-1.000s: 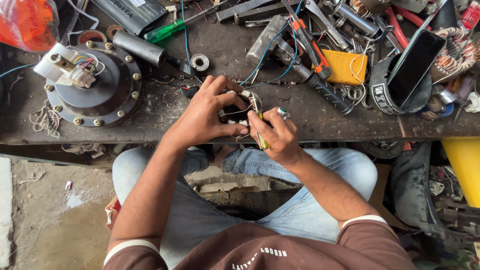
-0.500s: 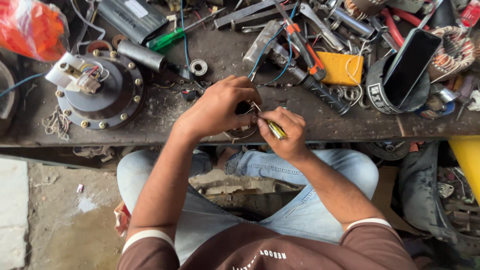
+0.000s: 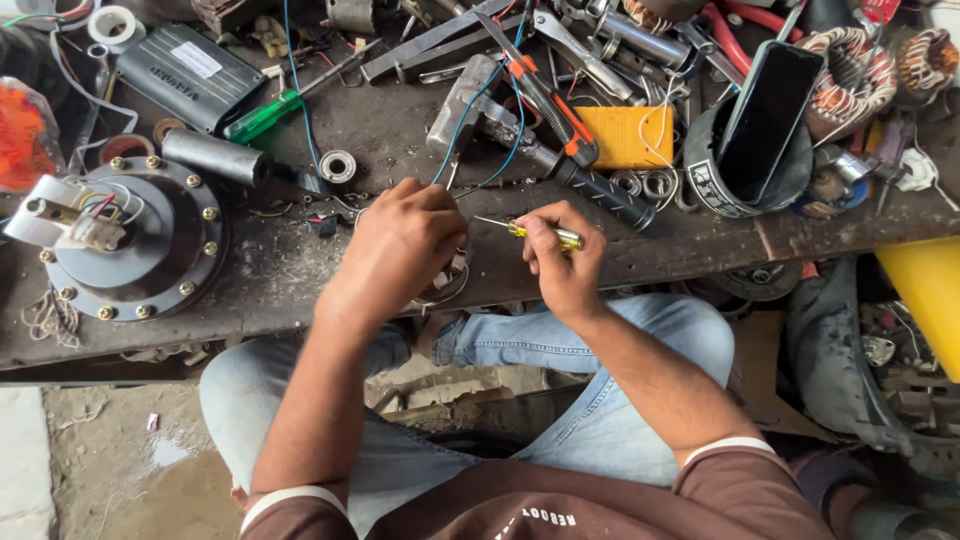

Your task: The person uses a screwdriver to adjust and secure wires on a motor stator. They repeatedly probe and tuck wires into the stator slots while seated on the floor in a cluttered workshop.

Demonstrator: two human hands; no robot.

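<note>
The left hand point(image 3: 400, 245) lies palm-down, fingers curled over a small round part point(image 3: 445, 285) at the workbench point(image 3: 300, 270) edge, gripping it. The right hand point(image 3: 563, 255) pinches a yellow-handled screwdriver point(image 3: 535, 232), tip pointing left. Compared with half a second ago, the screwdriver has lifted from steep to nearly level.

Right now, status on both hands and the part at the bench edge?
Left hand clamped over small metal part, mostly hidden. Right hand grips yellow-handled screwdriver, tip toward the left hand. Blue wire just behind the hands.
</note>
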